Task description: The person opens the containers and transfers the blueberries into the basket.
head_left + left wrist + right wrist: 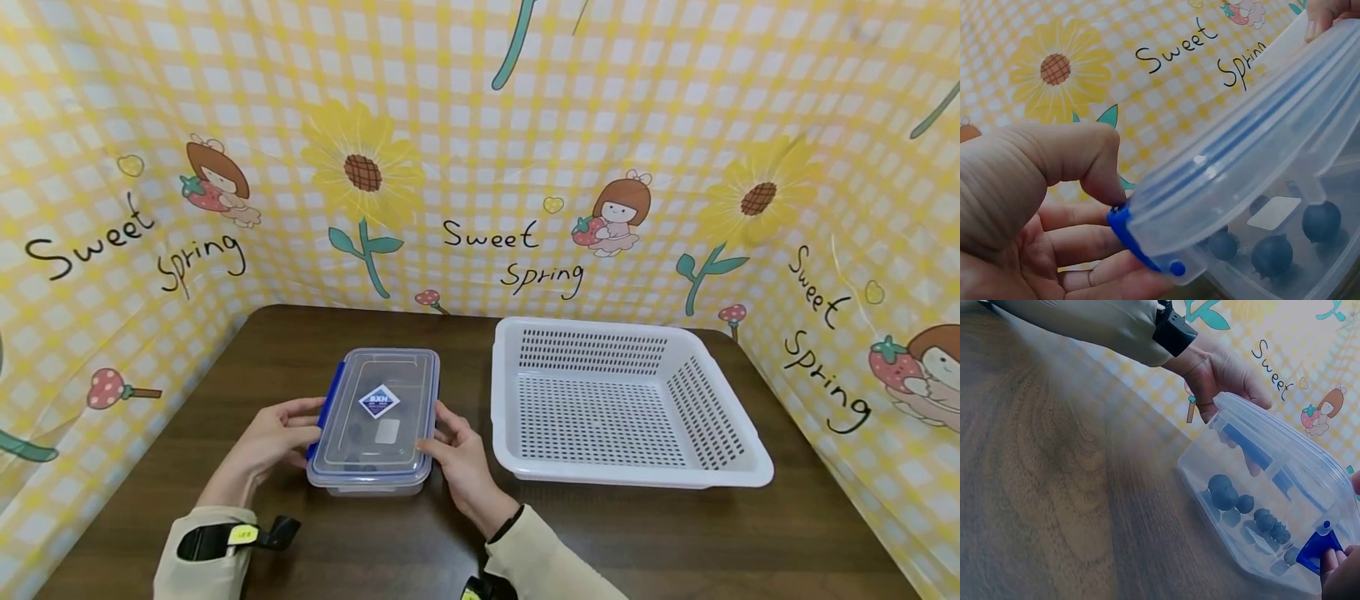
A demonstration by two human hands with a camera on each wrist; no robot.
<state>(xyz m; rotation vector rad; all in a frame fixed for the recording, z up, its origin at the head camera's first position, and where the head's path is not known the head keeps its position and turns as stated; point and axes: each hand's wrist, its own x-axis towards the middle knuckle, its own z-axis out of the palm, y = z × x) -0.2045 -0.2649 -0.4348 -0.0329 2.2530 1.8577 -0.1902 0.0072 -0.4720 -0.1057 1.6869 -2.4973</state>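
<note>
My left hand (273,433) and right hand (463,462) pinched opposite edges of the clear, blue-trimmed rectangular plastic box (352,439) on the brown wooden counter (337,546); uneven pull on its blue plastic clasps (1132,240) risked tipping it, spilling the dark round pieces (1272,255).

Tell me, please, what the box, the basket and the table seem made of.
Box: probably clear, glossy plastic; dark round things show through its sides.
Basket: likely white moulded plastic, smooth, with regular slots.
Table: dark brown with faint sheen and visible grain; wood or wood-look laminate, I cannot tell.
</note>
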